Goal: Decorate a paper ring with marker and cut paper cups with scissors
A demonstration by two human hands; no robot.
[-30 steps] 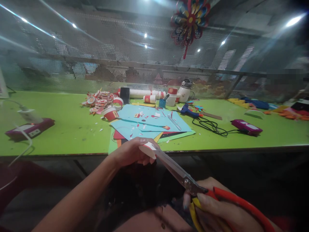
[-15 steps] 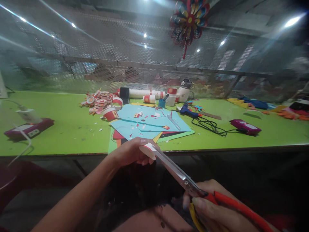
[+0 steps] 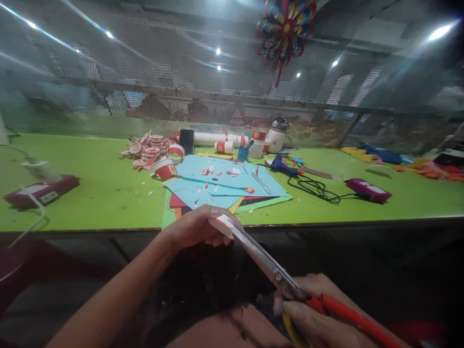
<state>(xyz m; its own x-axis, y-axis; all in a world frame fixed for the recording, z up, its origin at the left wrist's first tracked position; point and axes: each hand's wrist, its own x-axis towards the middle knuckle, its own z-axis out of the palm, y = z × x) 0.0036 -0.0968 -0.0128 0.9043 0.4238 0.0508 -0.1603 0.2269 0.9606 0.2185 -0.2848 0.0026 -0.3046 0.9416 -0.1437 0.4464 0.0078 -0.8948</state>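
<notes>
My left hand (image 3: pixel 203 226) pinches a small white paper piece with a red edge (image 3: pixel 224 224), just in front of the table edge. My right hand (image 3: pixel 311 309), at the lower right, is wrapped round large scissors (image 3: pixel 266 263) with red and yellow handles. The blades point up and left, and their tips meet the paper piece beside my left fingers. The blades look nearly closed. Beyond my hands, light blue sheets (image 3: pixel 192 166) with paper scraps lie on the green table (image 3: pixel 97 193).
A cut paper cup (image 3: pixel 165 169) and a pile of round paper pieces (image 3: pixel 150 147) are left of the sheets. A blue glue gun (image 3: pixel 284 166) with a black cord is right. Purple power strips (image 3: pixel 368 190) sit at both sides; a kettle (image 3: pixel 277 137) stands behind.
The scissors' handles and my right hand have shifted slightly, and the blades look a little closer together. My left hand holds the paper piece in nearly the same place.
</notes>
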